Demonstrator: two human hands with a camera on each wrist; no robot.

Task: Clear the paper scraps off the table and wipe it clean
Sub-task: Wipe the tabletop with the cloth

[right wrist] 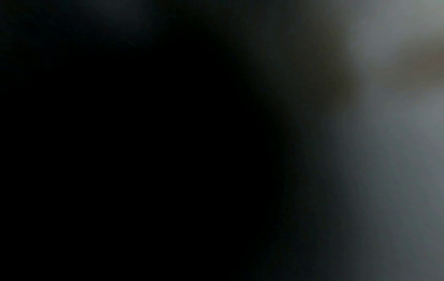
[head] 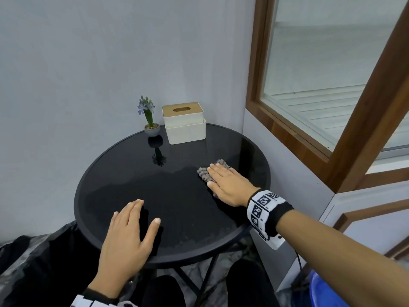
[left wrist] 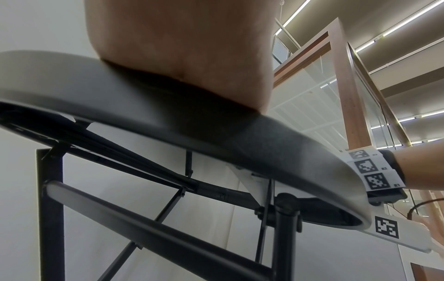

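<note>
In the head view a round black glass table (head: 124, 173) fills the middle. My right hand (head: 228, 182) lies flat with straight fingers on a grey nubbly cloth (head: 204, 172) at the table's right side, pressing it onto the glass. My left hand (head: 130, 231) rests flat and open on the near left part of the table, thumb spread. A dull damp smear (head: 137, 185) covers the middle of the glass. No paper scraps show on the table. The left wrist view shows my palm (left wrist: 182, 49) on the table rim (left wrist: 276, 150) from below. The right wrist view is dark and blurred.
A small potted purple flower (head: 150, 120) and a cream tissue box with a wooden lid (head: 184, 122) stand at the table's far edge by the grey wall. A wood-framed window (head: 332, 85) is to the right. A blue bin (head: 321, 291) sits at the floor's lower right.
</note>
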